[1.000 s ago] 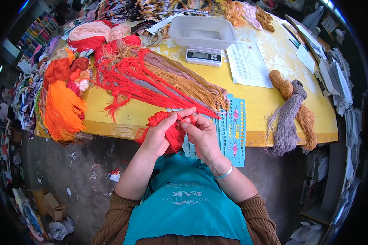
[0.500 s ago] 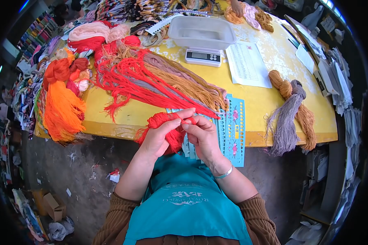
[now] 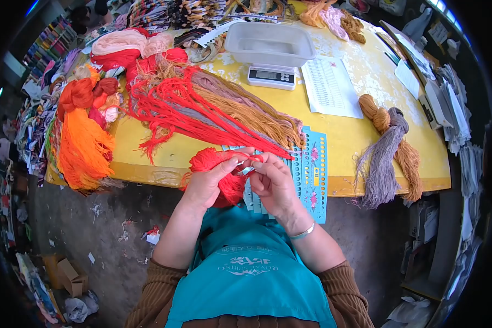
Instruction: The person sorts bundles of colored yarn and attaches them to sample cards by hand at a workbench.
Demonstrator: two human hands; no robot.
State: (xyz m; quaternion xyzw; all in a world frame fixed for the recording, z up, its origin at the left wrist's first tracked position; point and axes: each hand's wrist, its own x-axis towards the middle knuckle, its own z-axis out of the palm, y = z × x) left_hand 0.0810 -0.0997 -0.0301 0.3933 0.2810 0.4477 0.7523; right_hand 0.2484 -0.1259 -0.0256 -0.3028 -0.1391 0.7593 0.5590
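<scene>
My left hand (image 3: 210, 183) holds a bunch of red yarn (image 3: 224, 177) at the yellow table's front edge. My right hand (image 3: 273, 183) pinches a red strand of that bunch between thumb and fingers, right next to my left thumb. Under both hands lies a blue punched card (image 3: 311, 169) with rows of holes. Long red strands (image 3: 202, 117) run from my fingers back across the table.
A yellow table (image 3: 344, 136) carries a white tub on a digital scale (image 3: 271, 75), a printed sheet (image 3: 331, 85), tan and mauve yarn (image 3: 246, 109), orange skeins (image 3: 82, 142) at the left, and a grey and ochre skein (image 3: 391, 147) at the right. Papers are stacked at the far right.
My hands have shifted slightly: my fingertips have drawn closer together on the red strand, and the red bunch sits a little higher in my left hand. A hand seen at the far edge is gone.
</scene>
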